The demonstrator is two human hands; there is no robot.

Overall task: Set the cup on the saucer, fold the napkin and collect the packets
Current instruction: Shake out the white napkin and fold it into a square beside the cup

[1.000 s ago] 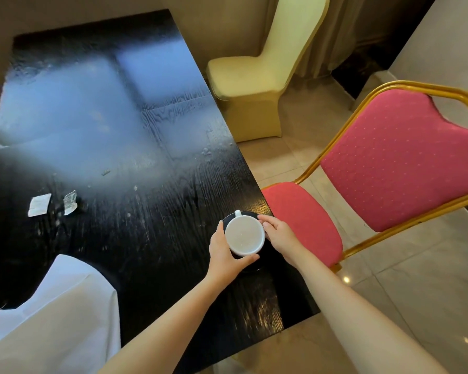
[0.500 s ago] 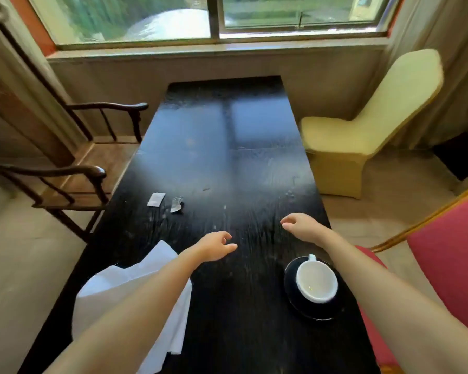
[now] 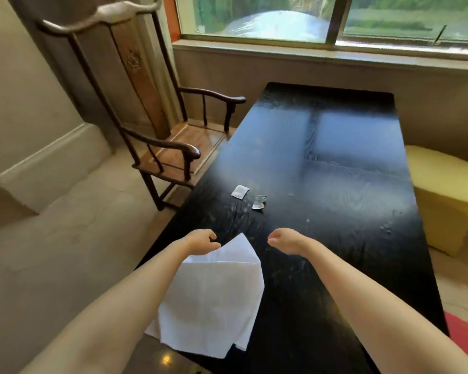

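Nearing the napkin (image 3: 214,292), left hand (image 3: 200,242).

Dining room, probably restaurant or hotel rather than home. Long black wood-grain table (image 3: 349,238) under wide window (image 3: 268,20), greenery outside. Mixed seating: 1 carved dark wooden armchair (image 3: 162,152), 1 chair in cream banquet-style cover (image 3: 449,201). White cloth napkin (image 3: 214,300), white packet (image 3: 240,191), clear packet (image 3: 259,202) on tabletop. Pale tiled floor (image 3: 65,238).
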